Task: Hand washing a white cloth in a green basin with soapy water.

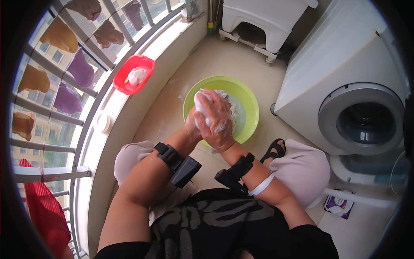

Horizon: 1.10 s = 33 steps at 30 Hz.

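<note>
A round green plastic basin [253, 119] stands on the tiled floor before me, with cloudy water and wet pale fabric [237, 113] in it. Over the basin both hands are pressed together around a white, sudsy cloth [202, 105]. My left hand [193, 124] is under and to the left of the cloth, largely covered by the other hand. My right hand [217, 121] lies over the cloth with its fingers curled on it, and foam clings to its back. Black devices are strapped to both forearms.
A red plastic dish [149, 69] holding a whitish lump sits on the window ledge [155, 48], near a white round lid or container [101, 122]. Socks [81, 68] hang by the railing. A front-loading washing machine [300, 84] stands right, a white plastic washtub [262, 16] ahead, a purple packet [338, 204] lower right.
</note>
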### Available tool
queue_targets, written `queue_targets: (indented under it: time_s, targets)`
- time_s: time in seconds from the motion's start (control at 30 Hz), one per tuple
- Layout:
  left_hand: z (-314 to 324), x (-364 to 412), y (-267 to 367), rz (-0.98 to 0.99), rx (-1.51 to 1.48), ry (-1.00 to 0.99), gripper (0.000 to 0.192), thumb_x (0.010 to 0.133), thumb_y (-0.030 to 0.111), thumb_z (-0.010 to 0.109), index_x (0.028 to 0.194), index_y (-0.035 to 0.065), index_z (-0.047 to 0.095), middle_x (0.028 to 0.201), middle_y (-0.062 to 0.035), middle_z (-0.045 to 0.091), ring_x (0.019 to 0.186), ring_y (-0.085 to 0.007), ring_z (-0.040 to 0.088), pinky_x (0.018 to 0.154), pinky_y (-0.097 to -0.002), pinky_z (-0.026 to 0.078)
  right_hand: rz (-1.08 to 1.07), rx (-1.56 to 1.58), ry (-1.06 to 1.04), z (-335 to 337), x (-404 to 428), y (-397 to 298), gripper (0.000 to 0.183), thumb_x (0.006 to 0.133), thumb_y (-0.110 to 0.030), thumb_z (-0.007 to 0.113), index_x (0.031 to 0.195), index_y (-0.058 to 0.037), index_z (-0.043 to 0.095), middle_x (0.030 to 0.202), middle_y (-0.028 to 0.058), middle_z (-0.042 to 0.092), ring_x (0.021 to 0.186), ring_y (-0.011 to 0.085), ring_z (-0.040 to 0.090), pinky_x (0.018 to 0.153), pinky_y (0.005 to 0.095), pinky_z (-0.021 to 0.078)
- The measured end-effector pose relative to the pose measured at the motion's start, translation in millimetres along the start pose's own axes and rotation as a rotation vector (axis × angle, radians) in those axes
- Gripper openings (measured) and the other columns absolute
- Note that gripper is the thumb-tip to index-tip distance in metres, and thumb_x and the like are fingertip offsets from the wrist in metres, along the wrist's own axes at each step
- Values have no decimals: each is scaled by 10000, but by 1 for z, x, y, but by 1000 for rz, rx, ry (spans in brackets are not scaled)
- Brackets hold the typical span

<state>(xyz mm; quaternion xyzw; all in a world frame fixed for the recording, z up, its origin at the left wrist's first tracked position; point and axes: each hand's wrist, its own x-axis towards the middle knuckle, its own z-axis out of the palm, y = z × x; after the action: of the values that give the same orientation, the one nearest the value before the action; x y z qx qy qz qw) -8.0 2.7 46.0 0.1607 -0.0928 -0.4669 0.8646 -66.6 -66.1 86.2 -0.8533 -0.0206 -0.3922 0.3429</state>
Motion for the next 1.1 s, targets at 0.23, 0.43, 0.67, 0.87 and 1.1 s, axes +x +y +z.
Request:
queue_targets:
  time_s: [0.23, 0.43, 0.67, 0.87, 1.1]
  targets:
    - [-29, 5, 13, -97, -17, -100, 269, 892, 225, 460, 1117, 83, 494, 1105, -97, 532, 1043, -240, 508, 898, -398, 417, 148, 23, 50, 12, -1, 5, 395, 796, -237, 555, 1149, -62, 525, 1129, 195, 488, 1045, 361, 484, 906, 436, 380]
    - [34, 14, -17, -51, 51, 253, 358, 947, 258, 365, 1223, 39, 423, 1186, -117, 503, 1058, -254, 512, 933, -389, 407, 353, -97, 173, -14, 11, 55, 356, 806, -218, 528, 1135, -81, 509, 1105, 169, 479, 995, 353, 482, 858, 437, 399]
    - [1, 10, 1, -43, 259, 22, 371, 896, 243, 444, 1212, 49, 436, 1168, -127, 512, 1061, -248, 513, 920, -377, 417, 39, -178, 67, -15, 6, 18, 399, 802, -250, 537, 1164, -85, 508, 1137, 147, 484, 1011, 346, 489, 904, 441, 366]
    - [-11, 9, 3, -101, -14, -196, 319, 923, 248, 399, 1171, 54, 456, 1119, -109, 523, 1035, -223, 516, 878, -367, 443, 153, -119, 126, 6, -3, 16, 405, 791, -229, 556, 1163, -83, 490, 1134, 172, 479, 1021, 360, 473, 876, 437, 379]
    - [44, 20, -2, -58, 79, 180, 329, 946, 276, 385, 1125, 16, 477, 1143, -143, 527, 1097, -278, 489, 991, -417, 354, 623, 201, 233, -13, -4, 93, 373, 864, -254, 494, 1179, -56, 476, 1123, 170, 501, 1038, 334, 480, 879, 390, 400]
